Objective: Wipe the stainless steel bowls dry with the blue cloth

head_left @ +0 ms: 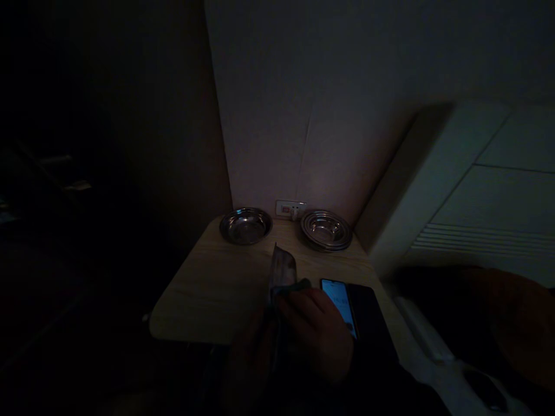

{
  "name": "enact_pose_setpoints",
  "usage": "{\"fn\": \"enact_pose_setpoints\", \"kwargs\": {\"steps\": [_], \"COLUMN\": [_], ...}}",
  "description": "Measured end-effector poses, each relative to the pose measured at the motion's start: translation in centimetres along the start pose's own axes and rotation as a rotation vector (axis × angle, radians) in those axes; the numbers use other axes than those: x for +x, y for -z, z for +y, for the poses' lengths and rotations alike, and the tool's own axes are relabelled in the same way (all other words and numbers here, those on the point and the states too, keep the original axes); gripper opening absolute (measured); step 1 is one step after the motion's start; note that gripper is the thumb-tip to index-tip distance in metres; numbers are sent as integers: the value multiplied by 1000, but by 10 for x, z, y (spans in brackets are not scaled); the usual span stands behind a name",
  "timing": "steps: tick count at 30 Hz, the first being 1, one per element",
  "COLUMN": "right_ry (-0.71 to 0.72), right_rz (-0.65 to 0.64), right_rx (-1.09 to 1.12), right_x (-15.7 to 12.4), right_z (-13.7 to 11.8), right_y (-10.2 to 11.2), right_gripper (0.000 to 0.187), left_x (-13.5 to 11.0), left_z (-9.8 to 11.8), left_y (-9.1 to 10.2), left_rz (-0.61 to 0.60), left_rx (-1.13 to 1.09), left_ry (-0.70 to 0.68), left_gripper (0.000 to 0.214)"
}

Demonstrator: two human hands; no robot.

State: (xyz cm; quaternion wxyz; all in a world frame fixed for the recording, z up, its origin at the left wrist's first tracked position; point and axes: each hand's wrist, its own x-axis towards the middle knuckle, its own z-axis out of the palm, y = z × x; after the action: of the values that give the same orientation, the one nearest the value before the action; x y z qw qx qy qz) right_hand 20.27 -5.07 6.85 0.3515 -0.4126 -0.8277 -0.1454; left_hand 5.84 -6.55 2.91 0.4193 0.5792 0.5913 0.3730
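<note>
A steel bowl (282,270) is tipped on its edge above the front of the table, its side facing me. My right hand (315,330) is closed on a dark greenish cloth (299,285) and presses it against the bowl. Low in the picture, my left hand (249,358) is closed round the bowl's near side; deep shadow hides most of its fingers. Behind stand a shiny steel dish (245,226) on the left and a stack of steel bowls (326,230) on the right.
A phone (339,300) with a lit screen lies on the wooden table (203,289), in a dark flip case (373,318). A wall socket (291,208) with a plug sits behind. A pale headboard-like panel (489,190) rises at the right. The room is very dark.
</note>
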Motion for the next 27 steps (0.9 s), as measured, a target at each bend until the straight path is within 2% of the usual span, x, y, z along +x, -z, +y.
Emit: {"fn": "enact_pose_setpoints", "kwargs": {"steps": [2, 6, 8, 10, 13, 16, 19, 22, 25, 27], "right_ry": [-71, -363, -478, -525, -551, -553, -484, -408, -345, -315], "right_rz": [29, 107, 93, 64, 71, 93, 95, 46, -13, -8], "right_rx": [68, 230, 298, 339, 362, 335, 266, 205, 176, 164], "right_x": [-6, -14, -18, -23, -27, -23, -11, -6, -14, -24], "right_z": [2, 8, 3, -5, -16, -14, -6, -4, -10, -14], "right_y": [-3, -12, -16, -21, -25, -25, -22, -17, -13, -11], "right_gripper": [27, 30, 31, 37, 41, 36, 32, 38, 45, 46], "left_x": [1, -1, -4, -6, -8, -7, -6, -6, -6, -7], "left_z": [3, -4, -11, -17, -17, -11, -7, -5, -3, -2], "left_y": [-1, -4, -5, -4, -2, -2, -3, -4, -4, -4], "left_rz": [-5, 16, 43, 59, 40, 9, -26, -28, -58, -77], "left_rx": [-11, -31, -37, -37, -44, -39, -14, -11, -26, -30], "left_ry": [20, 43, 34, 18, 27, 33, 35, 24, 7, 11], "left_gripper": [45, 42, 39, 35, 38, 45, 44, 43, 43, 42]}}
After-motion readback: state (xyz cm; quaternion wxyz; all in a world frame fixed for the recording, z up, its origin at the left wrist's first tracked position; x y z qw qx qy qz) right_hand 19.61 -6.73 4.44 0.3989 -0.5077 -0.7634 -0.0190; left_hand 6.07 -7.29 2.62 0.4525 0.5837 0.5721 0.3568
